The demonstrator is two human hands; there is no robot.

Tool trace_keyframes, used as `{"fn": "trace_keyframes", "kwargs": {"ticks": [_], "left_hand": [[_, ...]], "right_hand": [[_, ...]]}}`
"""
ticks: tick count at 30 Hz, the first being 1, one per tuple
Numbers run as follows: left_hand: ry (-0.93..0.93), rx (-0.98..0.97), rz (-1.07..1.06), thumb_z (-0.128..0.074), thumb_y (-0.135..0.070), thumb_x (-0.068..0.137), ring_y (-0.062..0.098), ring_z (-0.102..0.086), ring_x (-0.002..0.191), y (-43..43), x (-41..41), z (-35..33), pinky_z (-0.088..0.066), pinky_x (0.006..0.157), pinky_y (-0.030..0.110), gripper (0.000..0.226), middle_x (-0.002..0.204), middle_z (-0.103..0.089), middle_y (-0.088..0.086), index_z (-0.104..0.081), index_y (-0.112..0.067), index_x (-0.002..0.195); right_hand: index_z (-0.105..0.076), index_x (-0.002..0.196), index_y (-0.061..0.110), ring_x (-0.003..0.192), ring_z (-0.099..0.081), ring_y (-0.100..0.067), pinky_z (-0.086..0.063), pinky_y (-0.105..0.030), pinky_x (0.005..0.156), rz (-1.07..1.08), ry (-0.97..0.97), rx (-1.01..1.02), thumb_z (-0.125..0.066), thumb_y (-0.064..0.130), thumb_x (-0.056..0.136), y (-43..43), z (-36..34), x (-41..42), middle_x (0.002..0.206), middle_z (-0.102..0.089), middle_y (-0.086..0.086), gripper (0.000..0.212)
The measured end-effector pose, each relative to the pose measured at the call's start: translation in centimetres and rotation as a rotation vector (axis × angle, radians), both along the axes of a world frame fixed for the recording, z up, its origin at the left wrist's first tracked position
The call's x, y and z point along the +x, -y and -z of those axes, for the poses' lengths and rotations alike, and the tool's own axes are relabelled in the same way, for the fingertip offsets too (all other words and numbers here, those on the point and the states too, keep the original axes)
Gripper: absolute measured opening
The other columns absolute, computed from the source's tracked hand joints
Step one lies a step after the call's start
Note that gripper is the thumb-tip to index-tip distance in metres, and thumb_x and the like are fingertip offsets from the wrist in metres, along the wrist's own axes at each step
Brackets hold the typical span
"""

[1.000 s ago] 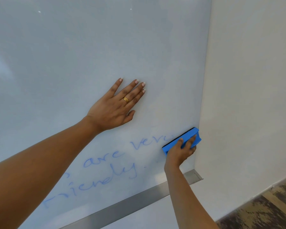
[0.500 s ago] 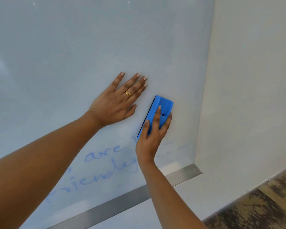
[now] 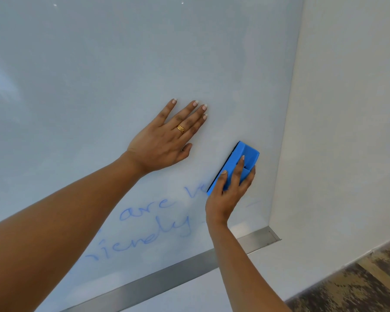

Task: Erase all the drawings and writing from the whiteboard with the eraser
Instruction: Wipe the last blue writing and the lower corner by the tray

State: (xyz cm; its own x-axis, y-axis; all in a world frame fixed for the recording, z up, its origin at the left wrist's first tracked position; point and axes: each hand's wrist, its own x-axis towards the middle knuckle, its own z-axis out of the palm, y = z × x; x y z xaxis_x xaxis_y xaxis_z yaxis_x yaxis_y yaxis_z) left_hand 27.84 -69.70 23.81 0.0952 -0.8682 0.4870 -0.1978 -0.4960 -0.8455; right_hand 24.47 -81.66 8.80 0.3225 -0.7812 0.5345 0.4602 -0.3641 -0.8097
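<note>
Having slid rightward, eraser (image 3: 245,154) in right hand (image 3: 229,194), seemingly touching writing (image 3: 153,221).

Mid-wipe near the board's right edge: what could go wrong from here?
1. The left forearm seems to cover the start of the blue writing; letters beneath could be missed.
2. The left hand lies flat on the whiteboard; sliding down, it might smear ink.
3. A faint streak shows right of the eraser held by the right hand; it is easily skipped.
</note>
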Motion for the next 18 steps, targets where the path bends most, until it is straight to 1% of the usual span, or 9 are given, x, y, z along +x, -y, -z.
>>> {"fn": "trace_keyframes", "kwargs": {"ticks": [1,2,5,8,9,11,14,16,18], "left_hand": [[0.002,0.001,-0.001,-0.027,-0.034,0.098,0.026,-0.020,0.142,0.0,0.0,0.0,-0.014,0.115,0.047,0.060,0.155,-0.020,0.012,-0.018,-0.004,0.148],[0.005,0.002,-0.002,-0.028,-0.034,0.097,0.025,-0.020,0.142,0.1,0.0,0.0,-0.013,0.115,0.047,0.060,0.155,-0.020,0.011,-0.019,-0.004,0.148],[0.017,-0.003,-0.007,-0.028,-0.034,0.097,0.025,-0.022,0.142,0.1,0.0,0.1,-0.013,0.115,0.047,0.059,0.154,-0.023,0.011,-0.020,-0.004,0.148],[0.018,-0.004,-0.013,-0.029,-0.033,0.097,0.026,-0.022,0.142,0.1,0.0,0.0,-0.015,0.115,0.047,0.059,0.154,-0.023,0.012,-0.020,-0.004,0.148],[0.016,-0.006,-0.009,-0.029,-0.033,0.097,0.026,-0.023,0.141,0.0,0.0,0.0,-0.016,0.114,0.047,0.059,0.153,-0.024,0.012,-0.021,-0.004,0.148],[0.012,-0.008,-0.004,-0.029,-0.032,0.097,0.026,-0.024,0.141,0.1,0.0,0.0,-0.017,0.114,0.048,0.058,0.153,-0.025,0.012,-0.023,-0.004,0.147],[0.008,-0.004,-0.015,-0.029,-0.033,0.097,0.026,-0.025,0.141,0.2,0.0,0.0,-0.017,0.114,0.047,0.058,0.153,-0.025,0.012,-0.022,-0.004,0.147],[0.000,-0.001,-0.018,-0.028,-0.033,0.097,0.026,-0.024,0.141,0.1,0.0,0.0,-0.016,0.114,0.047,0.058,0.153,-0.024,0.012,-0.021,-0.004,0.148],[-0.020,0.006,-0.014,-0.028,-0.033,0.097,0.027,-0.024,0.141,0.0,-0.1,-0.2,-0.015,0.114,0.047,0.058,0.153,-0.025,0.012,-0.023,-0.005,0.147]], "right_hand": [[-0.029,0.142,0.028,0.140,-0.021,-0.019,-0.034,-0.032,0.107,0.004,-0.004,0.013,-0.036,0.029,0.096,0.6,0.6,0.1,0.153,-0.015,-0.009,0.046],[-0.029,0.142,0.028,0.140,-0.021,-0.021,-0.035,-0.033,0.107,0.012,-0.015,0.048,-0.035,0.033,0.095,1.3,1.3,0.3,0.153,-0.015,-0.011,0.048],[-0.025,0.142,0.030,0.140,-0.022,-0.024,-0.034,-0.032,0.106,0.019,-0.065,0.152,-0.032,0.040,0.092,3.9,3.5,0.2,0.152,-0.015,-0.013,0.051],[-0.026,0.143,0.025,0.140,-0.022,-0.022,-0.032,-0.018,0.101,-0.010,-0.105,0.124,-0.034,0.032,0.094,5.0,4.5,-0.2,0.153,-0.013,-0.013,0.050],[-0.026,0.144,0.024,0.140,-0.022,-0.022,-0.031,-0.017,0.100,-0.015,-0.111,0.118,-0.034,0.029,0.094,5.1,4.5,-0.2,0.153,-0.013,-0.013,0.050],[-0.026,0.143,0.025,0.140,-0.022,-0.023,-0.033,-0.024,0.103,-0.015,-0.115,0.123,-0.034,0.029,0.094,5.0,4.4,-0.2,0.152,-0.012,-0.013,0.050],[-0.024,0.141,0.033,0.140,-0.021,-0.021,-0.035,-0.037,0.108,-0.038,-0.132,0.142,-0.035,0.032,0.093,4.4,4.2,-0.2,0.153,-0.009,-0.010,0.049],[-0.023,0.140,0.036,0.141,-0.019,-0.019,-0.035,-0.039,0.108,-0.065,-0.127,0.111,-0.035,0.033,0.094,3.2,3.8,-0.5,0.154,-0.007,-0.007,0.048],[-0.024,0.142,0.033,0.141,-0.017,-0.018,-0.034,-0.038,0.110,-0.079,-0.109,0.051,-0.036,0.030,0.096,1.5,3.3,-0.8,0.154,-0.007,-0.007,0.047]]}}
